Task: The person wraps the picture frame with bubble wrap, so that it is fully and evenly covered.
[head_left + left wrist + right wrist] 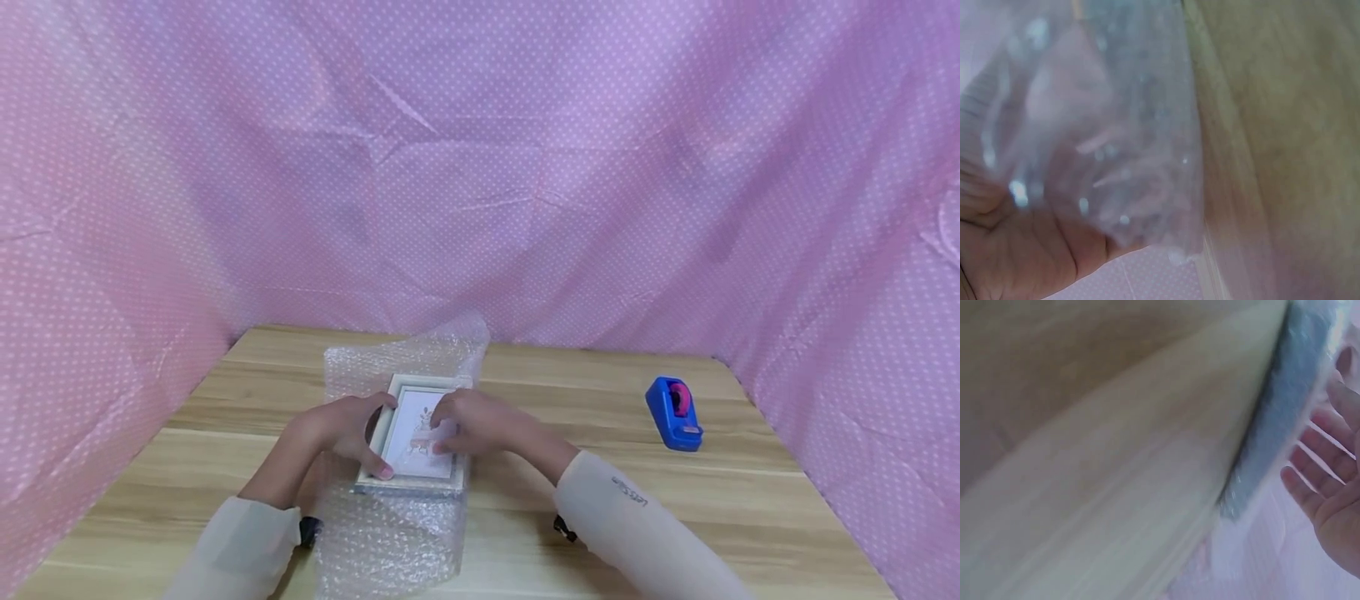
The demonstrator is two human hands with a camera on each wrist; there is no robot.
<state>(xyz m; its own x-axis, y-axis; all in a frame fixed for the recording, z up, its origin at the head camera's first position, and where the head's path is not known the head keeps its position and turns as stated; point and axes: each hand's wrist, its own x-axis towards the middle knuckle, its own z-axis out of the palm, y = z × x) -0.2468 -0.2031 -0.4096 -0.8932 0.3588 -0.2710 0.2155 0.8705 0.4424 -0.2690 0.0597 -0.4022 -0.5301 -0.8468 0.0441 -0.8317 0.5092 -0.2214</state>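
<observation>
A pale picture frame (408, 417) lies face up on a long sheet of bubble wrap (393, 542), and clear film shows along its lower and right edges. At its left side my left hand (347, 425) spreads thumb and forefinger, the thumb on the lower left corner. My right hand (483, 421) rests over the right side, fingertips above the picture. In the left wrist view, bubble wrap (1154, 125) covers part of my left hand (1029, 250). Loosely extended fingers of my right hand (1335, 494) lie beside the film-covered edge (1279, 406) in the right wrist view.
A blue tape dispenser (667, 417) with a pink roll stands on the right part of the wooden table (600, 492). Pink dotted cloth (525, 208) hangs behind the table and at both sides. The bubble wrap extends beyond the frame at its far and near ends.
</observation>
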